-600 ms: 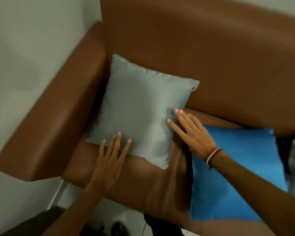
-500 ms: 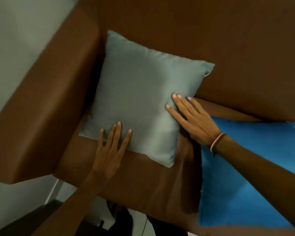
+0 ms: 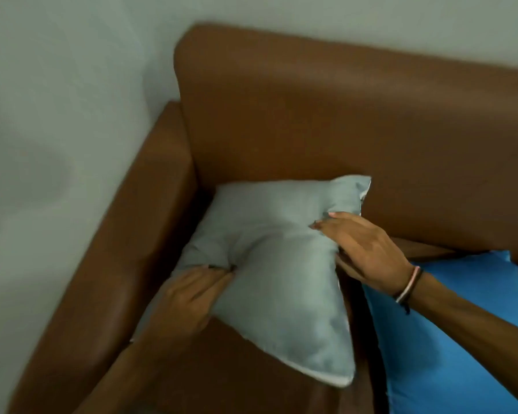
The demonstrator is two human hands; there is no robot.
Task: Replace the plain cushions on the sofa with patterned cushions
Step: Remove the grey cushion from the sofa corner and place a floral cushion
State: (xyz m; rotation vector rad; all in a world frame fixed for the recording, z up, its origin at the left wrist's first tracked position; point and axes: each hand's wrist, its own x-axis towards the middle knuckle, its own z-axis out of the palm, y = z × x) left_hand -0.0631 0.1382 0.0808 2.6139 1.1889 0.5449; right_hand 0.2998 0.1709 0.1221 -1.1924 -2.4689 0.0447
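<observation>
Left hand (image 3: 186, 300): I have it closed on the grey cushion (image 3: 278, 282), fingers pinching the fabric at its left edge so that it puckers.
Right hand (image 3: 368, 249): I see it gripping the cushion's right edge, fingers on top, thumb tucked under; two thin bands (image 3: 408, 286) sit on the wrist.
Grey cushion: plain, held between both hands in the sofa's (image 3: 311, 121) left corner. Its top edge leans against the backrest and its near corner points toward me over the seat. I cannot tell whether it rests on the seat or hangs just off it.
Blue cushion (image 3: 449, 348): plain, lying on the seat just right of the grey one, partly under my right forearm.
Wall (image 3: 57, 130): pale, behind and left of the sofa.
</observation>
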